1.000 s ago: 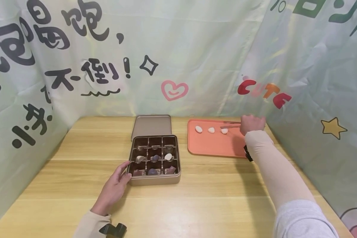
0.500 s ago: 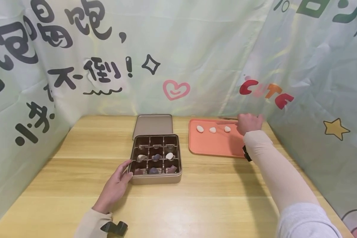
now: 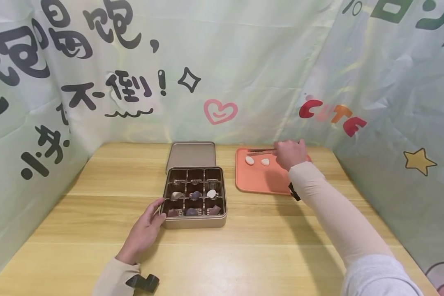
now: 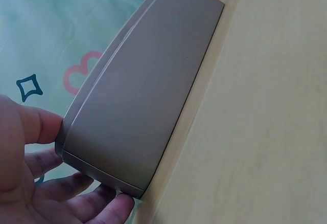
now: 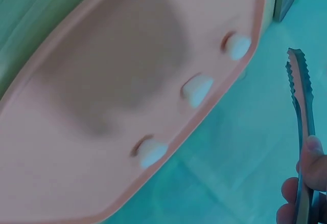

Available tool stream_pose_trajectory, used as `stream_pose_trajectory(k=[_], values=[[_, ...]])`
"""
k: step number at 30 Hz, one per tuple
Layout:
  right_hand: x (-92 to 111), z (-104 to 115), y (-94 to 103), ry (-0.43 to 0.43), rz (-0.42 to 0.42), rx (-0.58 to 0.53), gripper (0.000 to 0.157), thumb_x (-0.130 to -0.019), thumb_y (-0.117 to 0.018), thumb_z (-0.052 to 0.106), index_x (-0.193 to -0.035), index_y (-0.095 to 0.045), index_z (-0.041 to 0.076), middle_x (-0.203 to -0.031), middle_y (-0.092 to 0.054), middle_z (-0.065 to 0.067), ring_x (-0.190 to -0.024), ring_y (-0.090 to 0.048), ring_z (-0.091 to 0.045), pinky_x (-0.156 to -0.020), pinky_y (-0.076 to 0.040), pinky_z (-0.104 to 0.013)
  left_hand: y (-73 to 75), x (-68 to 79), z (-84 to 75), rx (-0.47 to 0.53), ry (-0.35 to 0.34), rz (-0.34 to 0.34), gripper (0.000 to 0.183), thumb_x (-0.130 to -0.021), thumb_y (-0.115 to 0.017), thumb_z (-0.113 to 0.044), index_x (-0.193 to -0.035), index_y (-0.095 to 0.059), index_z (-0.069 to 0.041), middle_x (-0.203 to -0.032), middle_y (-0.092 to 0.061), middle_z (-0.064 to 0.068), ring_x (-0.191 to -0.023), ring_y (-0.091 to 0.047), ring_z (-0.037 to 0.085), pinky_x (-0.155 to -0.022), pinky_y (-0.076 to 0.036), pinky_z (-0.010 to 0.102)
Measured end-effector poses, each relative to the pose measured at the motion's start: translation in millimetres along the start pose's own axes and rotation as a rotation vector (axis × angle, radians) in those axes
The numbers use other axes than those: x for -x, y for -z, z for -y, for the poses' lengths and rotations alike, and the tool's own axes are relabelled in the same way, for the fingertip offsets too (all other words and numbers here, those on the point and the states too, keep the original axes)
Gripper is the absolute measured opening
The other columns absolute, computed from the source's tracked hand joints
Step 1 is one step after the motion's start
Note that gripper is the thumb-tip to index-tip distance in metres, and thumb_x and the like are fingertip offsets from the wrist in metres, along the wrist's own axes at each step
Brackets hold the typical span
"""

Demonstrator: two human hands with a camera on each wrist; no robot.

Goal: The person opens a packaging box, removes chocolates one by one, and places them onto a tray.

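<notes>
My left hand (image 3: 142, 232) rests against the near left corner of a brown tin box (image 3: 194, 223), its thumb at the top edge and fingers along the side wall in the left wrist view. Dividers split the box into compartments; stones lie in the middle and front rows, including a white stone (image 3: 211, 193) and a dark blue stone (image 3: 191, 211). My right hand (image 3: 291, 154) grips metal tongs (image 5: 300, 96) above the far side of an orange tray (image 3: 259, 183). Nothing sits between the serrated tips. Three white stones, one being (image 5: 197, 90), line the tray's edge; the hand hides one in the head view.
Behind the box lies its flat brown lid (image 3: 192, 154), partly overlapped by it. A printed cloth (image 3: 163, 119) hangs along the back and both sides of the wooden table (image 3: 222, 259).
My right hand has lifted the tongs off the rightmost white stone and moved left over the tray toward the leftmost one. The left hand stays at the box.
</notes>
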State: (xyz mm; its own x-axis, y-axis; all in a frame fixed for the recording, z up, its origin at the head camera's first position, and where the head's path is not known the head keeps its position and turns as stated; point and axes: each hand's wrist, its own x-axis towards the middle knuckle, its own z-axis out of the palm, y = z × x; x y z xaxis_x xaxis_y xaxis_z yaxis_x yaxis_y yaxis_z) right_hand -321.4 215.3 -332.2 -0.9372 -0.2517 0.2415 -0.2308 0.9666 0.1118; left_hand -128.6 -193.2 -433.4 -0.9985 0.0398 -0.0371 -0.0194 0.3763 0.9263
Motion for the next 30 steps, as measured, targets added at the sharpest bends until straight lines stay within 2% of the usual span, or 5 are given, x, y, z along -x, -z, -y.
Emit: stream_pose_trajectory(k=[7,14,21,30], values=[[-1.0,27.4,2.3,0.066,-0.028,0.015,0.004,-0.091,-0.07,0.019,-0.087,-0.071,0.018,-0.071,-0.068,0.0,-0.065,-0.061,-0.022,-0.067,-0.041,-0.046,0.8,0.5,-1.1,0.005,0.01,0.004,0.048,-0.105,-0.04,-0.016,-0.151,-0.028,-0.012,-0.156,-0.024,0.02,-0.138,-0.034,0.034,-0.11,-0.033,0.042],[0.7,50.8,3.4,0.149,-0.125,0.036,0.011,-0.089,-0.072,0.025,-0.081,-0.071,0.018,-0.069,-0.067,0.001,-0.062,-0.059,-0.021,-0.065,-0.04,-0.044,0.7,1.0,-1.3,0.002,0.016,0.002,0.048,-0.105,-0.04,-0.016,-0.151,-0.028,-0.012,-0.156,-0.024,0.02,-0.138,-0.033,0.035,-0.111,-0.032,0.044],[3.2,72.4,5.9,0.197,-0.172,0.057,0.013,-0.089,-0.073,0.028,-0.08,-0.07,0.019,-0.069,-0.067,0.002,-0.061,-0.059,-0.019,-0.064,-0.039,-0.041,-0.2,0.7,0.0,-0.006,0.006,-0.001,0.047,-0.105,-0.04,-0.015,-0.151,-0.029,-0.011,-0.155,-0.025,0.021,-0.137,-0.033,0.036,-0.111,-0.032,0.045],[6.4,99.0,8.6,0.344,-0.277,0.043,0.01,-0.084,-0.076,0.03,-0.084,-0.071,0.021,-0.073,-0.068,0.005,-0.063,-0.063,-0.017,-0.063,-0.037,-0.038,-0.3,0.0,1.3,-0.022,-0.014,-0.005,0.047,-0.105,-0.041,-0.015,-0.151,-0.029,-0.01,-0.155,-0.026,0.021,-0.137,-0.033,0.036,-0.11,-0.033,0.043]])
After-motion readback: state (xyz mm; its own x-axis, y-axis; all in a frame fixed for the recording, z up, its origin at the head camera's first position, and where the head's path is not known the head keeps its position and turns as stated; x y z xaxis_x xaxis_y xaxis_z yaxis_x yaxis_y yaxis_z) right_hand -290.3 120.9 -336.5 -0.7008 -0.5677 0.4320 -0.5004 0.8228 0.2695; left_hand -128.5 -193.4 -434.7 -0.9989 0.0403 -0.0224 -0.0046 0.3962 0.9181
